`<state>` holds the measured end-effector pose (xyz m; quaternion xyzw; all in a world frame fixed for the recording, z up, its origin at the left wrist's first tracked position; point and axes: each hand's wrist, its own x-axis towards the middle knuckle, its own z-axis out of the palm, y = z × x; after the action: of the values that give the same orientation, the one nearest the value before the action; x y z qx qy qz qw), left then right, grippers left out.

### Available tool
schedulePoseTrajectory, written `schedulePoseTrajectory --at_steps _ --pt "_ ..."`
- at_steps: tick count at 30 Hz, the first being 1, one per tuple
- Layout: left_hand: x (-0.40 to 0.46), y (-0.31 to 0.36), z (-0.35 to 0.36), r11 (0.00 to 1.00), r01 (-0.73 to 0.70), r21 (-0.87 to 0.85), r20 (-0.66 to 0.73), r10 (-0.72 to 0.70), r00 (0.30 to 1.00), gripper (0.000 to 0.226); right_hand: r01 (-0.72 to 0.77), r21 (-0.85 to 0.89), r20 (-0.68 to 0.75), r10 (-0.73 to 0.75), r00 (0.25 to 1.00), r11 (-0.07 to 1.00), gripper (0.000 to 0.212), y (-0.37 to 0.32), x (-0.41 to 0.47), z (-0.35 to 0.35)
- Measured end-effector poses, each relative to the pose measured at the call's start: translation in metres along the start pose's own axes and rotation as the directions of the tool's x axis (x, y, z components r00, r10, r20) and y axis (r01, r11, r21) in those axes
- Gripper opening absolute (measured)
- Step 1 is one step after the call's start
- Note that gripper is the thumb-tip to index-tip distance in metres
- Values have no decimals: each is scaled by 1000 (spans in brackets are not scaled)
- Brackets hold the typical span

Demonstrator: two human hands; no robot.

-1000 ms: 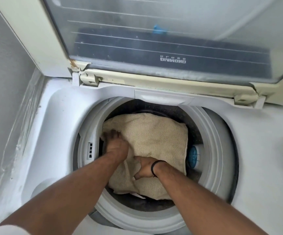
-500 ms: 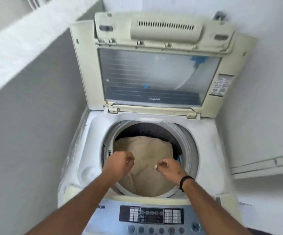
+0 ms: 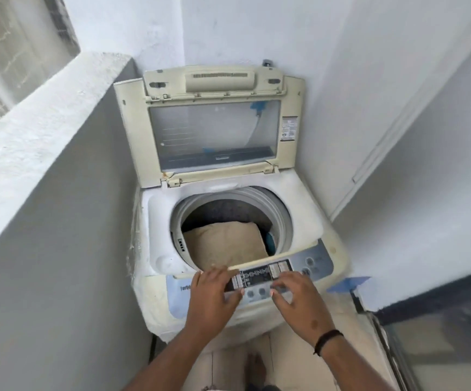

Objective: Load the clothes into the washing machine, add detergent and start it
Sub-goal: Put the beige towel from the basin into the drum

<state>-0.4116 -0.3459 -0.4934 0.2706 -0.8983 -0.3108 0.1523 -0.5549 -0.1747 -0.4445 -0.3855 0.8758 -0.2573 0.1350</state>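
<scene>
A washing machine (image 3: pixel 307 221) stands in a narrow corner, a grey wall on its left and a white wall on its right. Its lid (image 3: pixel 214 131) is raised upright at the far side, the clear window facing the camera. The round drum opening (image 3: pixel 281 210) sits behind the control panel (image 3: pixel 299 266), which runs along the near edge of the machine.

Inside the drum lies a beige towel (image 3: pixel 226 244), folded or bunched into a flat pad that fills most of the visible bottom; a blue part (too small to tell what it is) shows just right of it against the drum wall.

Both hands hover over the near edge of the machine, holding nothing. The left hand (image 3: pixel 214 297) is at the left end of the panel, fingers spread and loosely extended, tips at the cream strip along the panel's far edge. The right hand (image 3: pixel 299 297) is beside it to the right, fingers relaxed and slightly bent over the buttons; whether they actually touch the panel cannot be told. A black band (image 3: pixel 327 340) circles the right wrist.

A bare foot (image 3: pixel 254 368) shows on the tiled floor near the bottom edge
</scene>
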Motion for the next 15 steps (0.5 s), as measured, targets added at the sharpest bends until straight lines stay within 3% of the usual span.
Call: schedulePoseTrajectory --at_steps 3,7,11,15 --pt "-17 21 13 994 -51 -98 -21 50 999 44 -106 33 -60 108 992 994 15 12 -41 -15" --pt "-49 68 44 960 -241 -140 20 246 969 33 -264 106 -126 276 953 959 10 40 -105 -42" --pt "-79 116 73 953 -214 -216 307 274 911 39 -411 230 -199 456 867 882 10 79 -185 -63" --pt "-116 162 118 939 -271 -211 547 343 764 37 -533 357 -243 627 740 767 12 119 -292 -78"
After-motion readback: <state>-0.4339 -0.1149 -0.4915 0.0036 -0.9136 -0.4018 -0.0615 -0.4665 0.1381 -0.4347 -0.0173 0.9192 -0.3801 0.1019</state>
